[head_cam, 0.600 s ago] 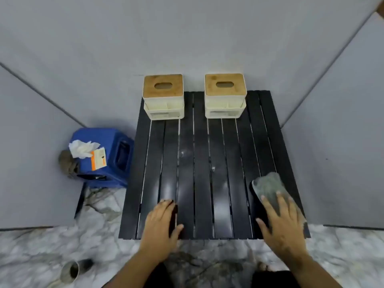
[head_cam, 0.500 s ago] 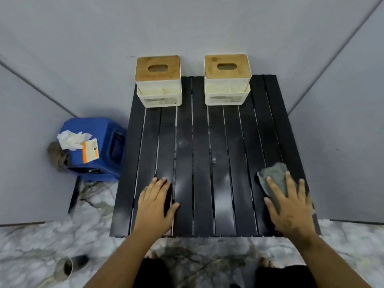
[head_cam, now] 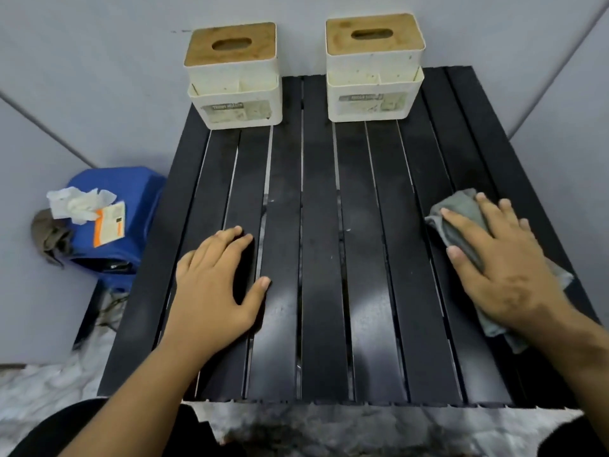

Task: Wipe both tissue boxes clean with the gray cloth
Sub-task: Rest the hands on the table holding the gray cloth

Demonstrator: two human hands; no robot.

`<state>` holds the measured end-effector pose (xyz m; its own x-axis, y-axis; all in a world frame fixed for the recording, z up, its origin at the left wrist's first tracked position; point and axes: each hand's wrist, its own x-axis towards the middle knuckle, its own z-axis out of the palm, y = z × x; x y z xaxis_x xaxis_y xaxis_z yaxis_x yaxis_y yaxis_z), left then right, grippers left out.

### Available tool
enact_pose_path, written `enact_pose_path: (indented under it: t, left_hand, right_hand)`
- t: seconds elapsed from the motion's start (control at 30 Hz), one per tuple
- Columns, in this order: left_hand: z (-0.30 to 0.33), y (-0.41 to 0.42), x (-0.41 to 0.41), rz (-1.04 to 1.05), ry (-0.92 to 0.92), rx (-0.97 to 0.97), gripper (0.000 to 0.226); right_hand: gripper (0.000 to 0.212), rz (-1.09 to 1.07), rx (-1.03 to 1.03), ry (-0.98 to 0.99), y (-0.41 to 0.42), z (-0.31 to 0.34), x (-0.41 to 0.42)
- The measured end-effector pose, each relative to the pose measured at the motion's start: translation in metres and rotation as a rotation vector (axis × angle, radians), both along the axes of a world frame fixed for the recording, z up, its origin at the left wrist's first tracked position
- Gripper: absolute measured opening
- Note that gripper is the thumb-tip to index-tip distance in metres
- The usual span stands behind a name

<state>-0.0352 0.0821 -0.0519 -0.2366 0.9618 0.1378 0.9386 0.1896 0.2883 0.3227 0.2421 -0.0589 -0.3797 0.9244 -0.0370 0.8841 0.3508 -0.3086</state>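
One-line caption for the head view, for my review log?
Right hand on gray cloth, left hand flat on table; both tissue boxes untouched.

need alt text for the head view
A right hand lies flat on a gray cloth on a black slatted table; the left hand rests flat. Two tissue boxes stand at the far edge.

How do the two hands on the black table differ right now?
The right hand lies on the gray cloth, pressing it onto the slatted table, while the left hand rests on bare slats with nothing under it. The right hand's fingers are spread wider; the left hand's fingers sit closer together, thumb apart. Both lie palm down, flat, near the table's front edge, far from the tissue boxes.
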Motion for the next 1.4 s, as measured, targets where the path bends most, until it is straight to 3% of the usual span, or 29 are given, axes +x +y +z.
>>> enact_pose_path:
  t: [0.3,0.53,0.7,1.0,1.4]
  left_hand:
    - [0.001,-0.002,0.003,0.014,0.002,-0.007,0.076]
    - [0.003,-0.003,0.002,0.021,0.035,-0.023,0.060]
    - [0.012,-0.008,0.009,0.021,0.033,-0.034,0.060]
    - [0.012,-0.007,0.006,0.019,-0.001,-0.029,0.061]
    - [0.008,-0.004,0.003,0.026,-0.038,-0.038,0.061]
  right_hand:
    - [0.060,0.041,-0.013,0.022,-0.011,-0.001,0.012]
    - [0.065,0.043,0.076,-0.015,-0.021,-0.002,0.011]
    - [0.054,0.008,0.130,-0.070,-0.047,0.007,0.011]
    - [0.056,-0.093,0.098,-0.112,-0.075,0.006,0.007]
    - [0.049,-0.092,0.128,-0.188,-0.061,0.006,0.004]
